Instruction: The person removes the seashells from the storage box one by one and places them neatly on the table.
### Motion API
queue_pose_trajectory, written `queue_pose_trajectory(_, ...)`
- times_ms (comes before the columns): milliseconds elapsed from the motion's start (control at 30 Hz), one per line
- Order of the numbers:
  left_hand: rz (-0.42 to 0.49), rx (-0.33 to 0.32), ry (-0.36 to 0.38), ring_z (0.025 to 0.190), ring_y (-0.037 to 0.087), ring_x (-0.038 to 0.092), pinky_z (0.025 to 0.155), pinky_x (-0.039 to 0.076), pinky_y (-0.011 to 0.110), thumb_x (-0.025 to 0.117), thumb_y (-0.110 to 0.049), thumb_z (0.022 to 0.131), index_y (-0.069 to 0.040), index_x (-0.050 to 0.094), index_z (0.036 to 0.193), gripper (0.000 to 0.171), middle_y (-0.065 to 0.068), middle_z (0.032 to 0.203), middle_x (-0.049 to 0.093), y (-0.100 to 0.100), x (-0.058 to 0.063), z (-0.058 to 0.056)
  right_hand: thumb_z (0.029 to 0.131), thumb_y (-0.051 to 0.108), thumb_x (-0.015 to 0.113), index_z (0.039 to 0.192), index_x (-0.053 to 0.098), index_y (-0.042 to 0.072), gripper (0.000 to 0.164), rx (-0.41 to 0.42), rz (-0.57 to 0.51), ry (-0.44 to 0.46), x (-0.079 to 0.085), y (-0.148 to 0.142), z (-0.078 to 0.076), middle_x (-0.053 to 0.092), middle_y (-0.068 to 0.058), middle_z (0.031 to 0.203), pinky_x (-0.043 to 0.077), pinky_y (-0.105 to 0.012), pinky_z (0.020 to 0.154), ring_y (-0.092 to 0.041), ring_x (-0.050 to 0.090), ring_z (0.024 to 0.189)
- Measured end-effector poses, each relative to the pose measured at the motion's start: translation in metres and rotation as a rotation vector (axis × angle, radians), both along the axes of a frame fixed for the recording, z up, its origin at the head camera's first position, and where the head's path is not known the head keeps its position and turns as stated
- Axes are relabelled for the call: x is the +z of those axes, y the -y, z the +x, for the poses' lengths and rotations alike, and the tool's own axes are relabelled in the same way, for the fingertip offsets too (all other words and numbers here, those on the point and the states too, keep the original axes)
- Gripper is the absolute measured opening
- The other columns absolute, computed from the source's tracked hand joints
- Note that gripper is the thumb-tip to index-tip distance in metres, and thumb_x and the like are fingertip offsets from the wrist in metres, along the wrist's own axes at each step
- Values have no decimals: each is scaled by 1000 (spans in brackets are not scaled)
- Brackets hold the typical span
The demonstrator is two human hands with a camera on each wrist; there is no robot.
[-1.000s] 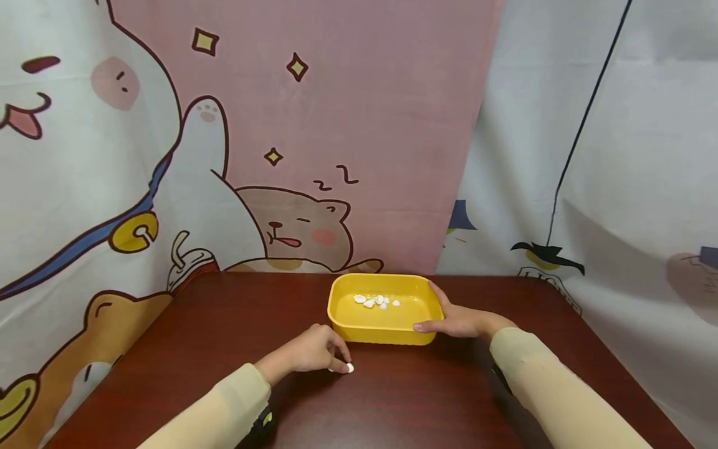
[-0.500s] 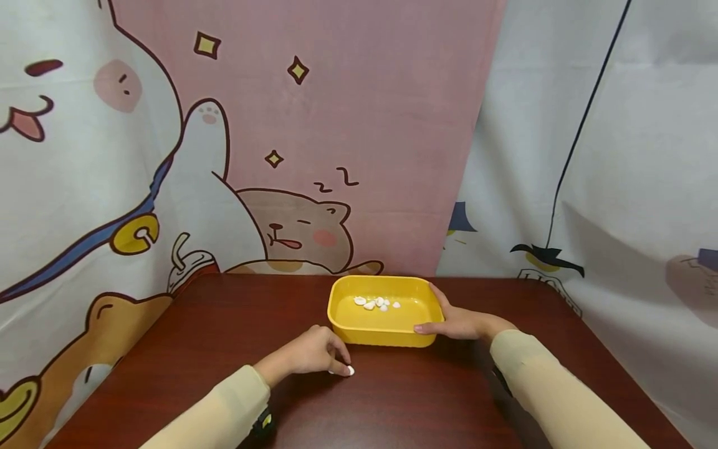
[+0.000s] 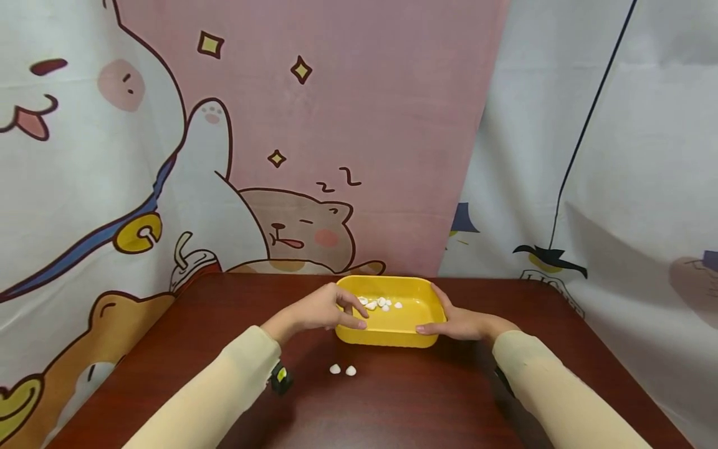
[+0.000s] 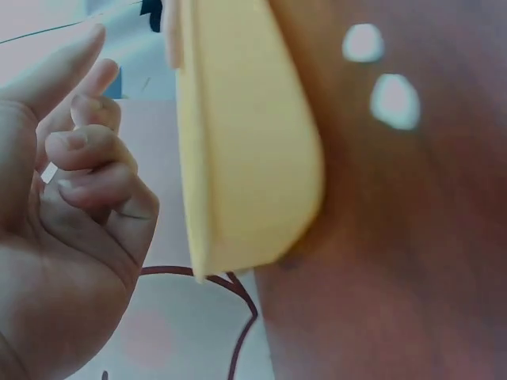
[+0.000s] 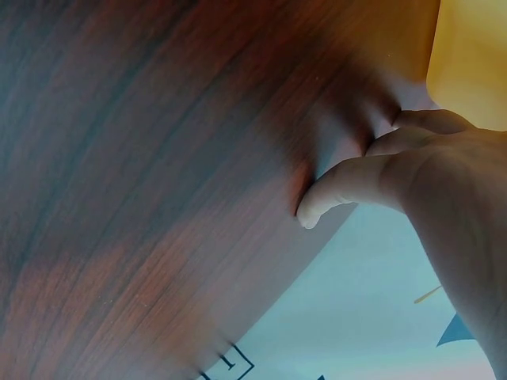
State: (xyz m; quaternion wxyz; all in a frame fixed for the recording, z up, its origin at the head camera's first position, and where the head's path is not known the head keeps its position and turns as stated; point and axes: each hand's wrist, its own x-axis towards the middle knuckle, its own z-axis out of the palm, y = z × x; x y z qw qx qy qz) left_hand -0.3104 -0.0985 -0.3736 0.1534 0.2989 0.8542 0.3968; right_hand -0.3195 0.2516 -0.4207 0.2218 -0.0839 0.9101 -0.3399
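Note:
A yellow plastic basin [image 3: 387, 338] stands on the table, with several small white shell-like pieces [image 3: 371, 305] on its floor. My right hand [image 3: 465, 322] holds its right end, the thumb over the front rim and the fingers along the outer side. My left hand [image 3: 322, 307] hovers at the basin's left end, thumb and forefinger apart and reaching over the rim. In the left wrist view this hand [image 4: 71, 198] has its other fingers loosely bent. Two more white pieces, a left one [image 3: 335, 369] and a right one [image 3: 351, 370], lie side by side in front of the basin.
The dark red-brown wooden table [image 3: 426, 405] runs back to a cartoon-printed cloth [image 3: 404, 156]. White cloth [image 3: 628, 156] with a dark cord hangs at the right. A black device [image 3: 280, 378] sits at my left wrist.
My left hand has left the two white pieces on the table and moved up and back to the basin's left rim. The right hand has stayed on the basin.

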Motion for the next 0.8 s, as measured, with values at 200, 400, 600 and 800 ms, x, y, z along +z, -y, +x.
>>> queue_pose_trajectory(200, 55, 2, 41, 53, 12, 40, 52, 37, 25, 85, -29, 92, -22, 82, 115, 24, 4, 75, 65, -31, 16, -26, 90, 70, 71, 168, -22, 18, 132, 4, 11, 4, 0, -1, 1, 16, -29, 173, 23, -76, 124, -48, 32, 152)
queue_pose_trajectory(400, 24, -49, 107, 59, 17, 47, 55, 44, 25, 83, -25, 94, -20, 71, 137, 44, 2, 80, 70, -60, 8, -58, 91, 69, 70, 168, -21, 19, 129, 13, 0, 14, -1, 1, 1, 19, -26, 173, 25, -76, 124, -45, 33, 152)
queue_pose_trajectory(600, 26, 69, 297, 70, 21, 55, 65, 51, 32, 82, -28, 95, -18, 63, 148, 57, 6, 90, 66, -71, -12, -80, 91, 69, 71, 168, -22, 22, 130, -1, -5, 25, 1, 1, 2, 15, -25, 174, 22, -76, 125, -46, 30, 154)
queue_pose_trajectory(800, 42, 222, 405, 63, 19, 43, 63, 41, 33, 81, -25, 96, -20, 64, 148, 54, 6, 80, 56, -79, -32, -80, 90, 70, 71, 168, -22, 22, 130, 13, -4, 18, 2, 0, 2, 16, -26, 174, 23, -75, 125, -46, 31, 153)
